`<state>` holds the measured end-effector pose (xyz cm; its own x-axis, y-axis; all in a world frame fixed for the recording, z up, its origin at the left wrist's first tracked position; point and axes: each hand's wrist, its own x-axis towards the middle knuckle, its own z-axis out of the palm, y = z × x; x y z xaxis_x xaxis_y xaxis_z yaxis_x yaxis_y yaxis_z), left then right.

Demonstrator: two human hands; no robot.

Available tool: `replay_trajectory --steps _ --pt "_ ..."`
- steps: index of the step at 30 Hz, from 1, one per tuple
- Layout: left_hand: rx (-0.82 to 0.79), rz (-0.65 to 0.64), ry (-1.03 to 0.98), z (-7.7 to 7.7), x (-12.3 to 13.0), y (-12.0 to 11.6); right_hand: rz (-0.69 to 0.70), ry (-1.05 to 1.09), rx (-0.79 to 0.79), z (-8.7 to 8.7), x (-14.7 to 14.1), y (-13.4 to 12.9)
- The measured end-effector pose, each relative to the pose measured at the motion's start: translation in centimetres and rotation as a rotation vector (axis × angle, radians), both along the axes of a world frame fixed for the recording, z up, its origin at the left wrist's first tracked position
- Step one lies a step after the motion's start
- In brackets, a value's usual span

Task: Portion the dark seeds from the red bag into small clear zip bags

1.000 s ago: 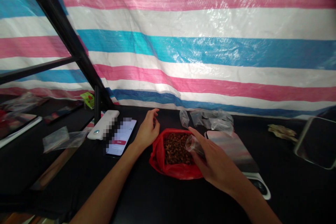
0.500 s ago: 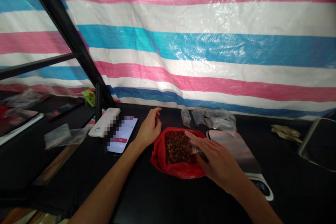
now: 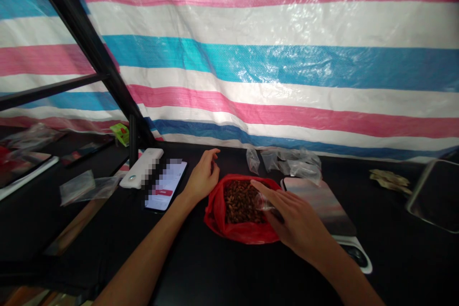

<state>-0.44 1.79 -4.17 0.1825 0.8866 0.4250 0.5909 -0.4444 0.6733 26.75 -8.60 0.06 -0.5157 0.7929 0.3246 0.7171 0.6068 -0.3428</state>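
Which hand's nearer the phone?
Left. The left hand rests just right of the phone; the right hand, holding a clear plastic bag, is farther right, over the red plastic bag.

Two grips are mine, the left grip [image 3: 202, 177] and the right grip [image 3: 294, 222]. There's one red bag [image 3: 215, 215] of nuts [image 3: 242, 203], too many to count, and one small clear bag [image 3: 263, 203]. Beyond them — one phone [image 3: 167, 186], one power bank [image 3: 141, 168], one scale [image 3: 319, 201], at least three clear bags [image 3: 301, 168].
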Motion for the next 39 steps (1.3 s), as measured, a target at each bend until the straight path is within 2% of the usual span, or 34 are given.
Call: replay_trajectory --steps 7,12,17,20,24,28,31,34,39 --pt "0.008 0.0 0.008 -0.1 0.1 0.0 -0.025 0.035 -0.017 -0.3 0.1 -0.1" --pt "0.022 0.001 0.006 -0.3 0.1 0.2 -0.123 0.065 -0.011 0.0 0.4 0.0" --pt "0.031 0.006 0.002 -0.1 0.1 0.1 -0.325 0.027 0.099 0.8 3.5 0.6" --pt "0.03 0.009 0.001 0.1 0.1 -0.1 -0.445 -0.082 0.128 0.6 6.0 1.1" --pt "0.031 0.0 0.006 0.1 0.0 0.0 -0.432 -0.171 0.088 -0.1 8.0 1.5" --pt "0.034 -0.004 0.004 -0.1 -0.1 0.1 -0.397 -0.066 0.054 0.0 8.5 1.6" --pt "0.031 -0.001 0.012 0.1 -0.1 0.1 -0.483 0.054 0.082 0.1 9.1 1.9" --pt "0.023 -0.002 0.039 0.2 -0.1 0.0 -0.577 0.056 0.087 -0.2 10.1 2.3" --pt "0.021 -0.003 0.042 0.2 0.0 -0.1 -0.594 0.011 0.037 -1.7 11.5 2.9"
